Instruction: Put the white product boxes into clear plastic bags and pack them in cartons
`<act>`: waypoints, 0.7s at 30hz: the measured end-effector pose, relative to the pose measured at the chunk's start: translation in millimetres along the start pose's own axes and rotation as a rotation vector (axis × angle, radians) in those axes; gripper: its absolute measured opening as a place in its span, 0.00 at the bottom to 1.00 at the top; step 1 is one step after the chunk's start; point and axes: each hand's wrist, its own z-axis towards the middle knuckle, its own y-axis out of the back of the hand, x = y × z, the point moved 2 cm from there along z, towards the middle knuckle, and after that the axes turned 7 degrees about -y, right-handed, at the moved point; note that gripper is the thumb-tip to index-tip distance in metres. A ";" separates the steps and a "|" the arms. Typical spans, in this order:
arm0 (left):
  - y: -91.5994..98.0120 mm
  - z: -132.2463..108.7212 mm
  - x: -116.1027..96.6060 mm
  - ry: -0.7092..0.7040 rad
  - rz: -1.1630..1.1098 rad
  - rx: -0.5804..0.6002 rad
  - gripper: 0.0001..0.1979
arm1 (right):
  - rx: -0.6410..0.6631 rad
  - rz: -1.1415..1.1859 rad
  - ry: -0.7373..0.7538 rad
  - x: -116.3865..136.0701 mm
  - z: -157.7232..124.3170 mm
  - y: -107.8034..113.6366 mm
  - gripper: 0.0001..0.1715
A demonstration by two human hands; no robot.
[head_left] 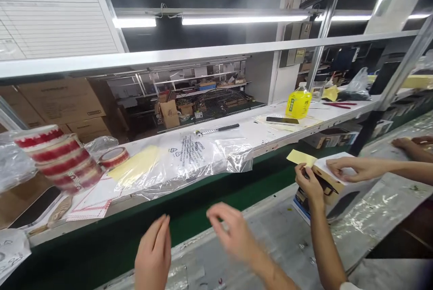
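My left hand (153, 251) is raised over the near side of the green belt (189, 229). Its fingers are stretched forward close together, and nothing shows in them. To its right, my right hand (233, 231) hovers with bent fingers, a gap between thumb and index finger; it is slightly blurred and holds nothing visible. Both hands are apart from any object. Further right, a co-worker's hands are on a white and brown printed box (333, 186); one of them holds a yellow paper slip (301, 158) at its top edge.
On the white shelf (243, 139) lie a clear plastic bag (196, 157), yellow sheets (138, 163), a black-handled tool (219, 129) and a phone (282, 120). Stacked red-and-white tape rolls (61, 159) stand left. A yellow bottle (298, 103) stands behind. Another person's hand rests far right.
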 end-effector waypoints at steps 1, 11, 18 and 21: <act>-9.4 37.9 -5.6 -0.128 0.080 -0.011 0.16 | -0.079 0.010 0.024 -3.8 28.5 9.9 0.12; -54.0 163.1 9.9 0.157 -0.078 0.172 0.13 | 0.151 -0.661 -0.168 -84.0 288.7 69.4 0.21; -13.9 200.2 59.3 0.512 -0.220 -0.141 0.14 | 0.453 -0.817 -0.211 -156.9 338.2 79.1 0.19; 31.1 205.8 76.0 0.484 -0.002 -0.354 0.18 | 0.486 -0.815 -0.200 -171.5 332.7 82.1 0.19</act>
